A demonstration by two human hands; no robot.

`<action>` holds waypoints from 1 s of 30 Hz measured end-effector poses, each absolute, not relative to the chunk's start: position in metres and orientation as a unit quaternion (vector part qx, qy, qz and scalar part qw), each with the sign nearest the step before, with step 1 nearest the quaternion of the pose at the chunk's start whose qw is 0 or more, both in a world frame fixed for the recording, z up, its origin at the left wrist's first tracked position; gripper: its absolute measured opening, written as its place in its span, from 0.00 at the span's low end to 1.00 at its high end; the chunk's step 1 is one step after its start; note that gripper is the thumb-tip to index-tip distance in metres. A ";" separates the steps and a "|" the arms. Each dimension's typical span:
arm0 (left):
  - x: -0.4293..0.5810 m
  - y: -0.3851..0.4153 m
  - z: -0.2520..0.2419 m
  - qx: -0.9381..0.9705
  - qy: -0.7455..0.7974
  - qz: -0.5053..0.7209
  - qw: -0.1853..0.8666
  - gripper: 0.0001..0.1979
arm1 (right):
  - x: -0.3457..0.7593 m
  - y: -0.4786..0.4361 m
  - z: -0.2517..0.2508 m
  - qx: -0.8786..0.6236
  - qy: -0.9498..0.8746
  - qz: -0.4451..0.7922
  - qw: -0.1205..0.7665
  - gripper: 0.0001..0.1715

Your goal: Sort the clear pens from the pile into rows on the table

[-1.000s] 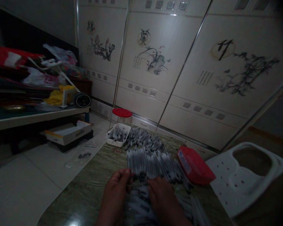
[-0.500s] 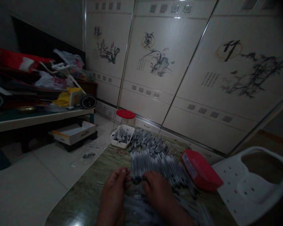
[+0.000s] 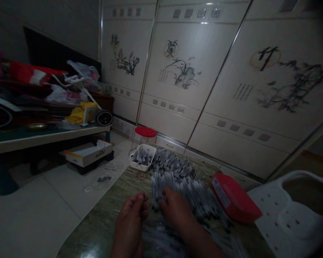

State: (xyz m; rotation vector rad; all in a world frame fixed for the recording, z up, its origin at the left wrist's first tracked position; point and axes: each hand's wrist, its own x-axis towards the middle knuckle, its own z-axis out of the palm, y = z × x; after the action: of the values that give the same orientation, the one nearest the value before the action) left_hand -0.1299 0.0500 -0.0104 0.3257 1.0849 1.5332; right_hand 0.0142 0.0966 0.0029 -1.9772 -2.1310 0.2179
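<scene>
A big pile of grey pens (image 3: 177, 182) lies across the green marbled table (image 3: 107, 211). My right hand (image 3: 176, 211) rests on the near end of the pile, fingers curled over a row of pens. My left hand (image 3: 130, 218) sits just left of the pile on the table, its fingers curled loosely, and what they hold, if anything, is too dark to make out. More pale pens (image 3: 161, 240) lie blurred between and below my wrists.
A white tray (image 3: 142, 157) with pens stands at the table's far corner, a red box (image 3: 235, 202) at the right. A white plastic stool (image 3: 293, 215) is further right, a red-topped stool (image 3: 145, 132) by the painted wall panels. A cluttered low bench (image 3: 43, 132) and an open box (image 3: 88, 153) stand left.
My right hand has slid left and forward onto the near row of pens, closer to my left hand. The view has shifted slightly to the left.
</scene>
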 end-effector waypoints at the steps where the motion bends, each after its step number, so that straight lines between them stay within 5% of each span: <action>1: -0.130 0.050 -0.010 0.140 0.463 0.655 0.580 0.19 | 0.013 0.099 0.002 -0.675 -0.725 0.073 0.113 0.14; 30: -0.136 0.052 -0.016 0.140 0.471 0.655 0.574 0.18 | 0.037 0.107 0.004 -0.677 -0.713 0.123 0.138 0.10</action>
State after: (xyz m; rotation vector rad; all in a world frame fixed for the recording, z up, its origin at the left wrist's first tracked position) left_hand -0.1362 0.0522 -0.0156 0.3289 1.1039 1.5335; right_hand 0.0373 0.1070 0.0040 -1.9579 -2.0613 0.3546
